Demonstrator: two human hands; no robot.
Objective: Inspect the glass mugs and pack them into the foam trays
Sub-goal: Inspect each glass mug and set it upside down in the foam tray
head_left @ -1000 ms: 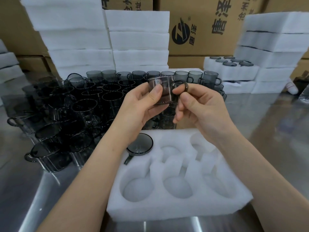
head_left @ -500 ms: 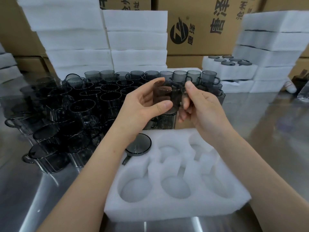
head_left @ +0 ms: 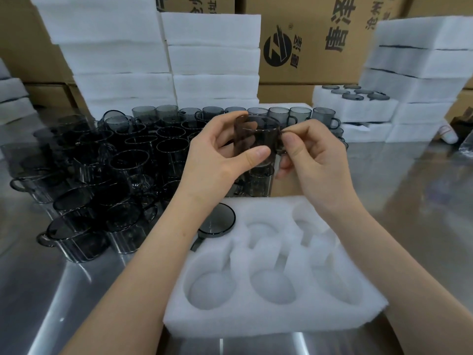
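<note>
Head view: left hand [head_left: 217, 162], right hand [head_left: 317, 162], fingers [head_left: 256, 152] clamped on one held mug [head_left: 258, 134]; six-pocket foam tray [head_left: 268, 321], one packed mug [head_left: 217, 222]

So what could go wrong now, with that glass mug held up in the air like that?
The smoky mug is gripped only by fingertips: the left hand round its body, the right hand pinching the handle. A slip could drop it onto the crowded mugs below, perhaps chipping several. Also, the dark glass may hide small flaws during inspection.
</note>
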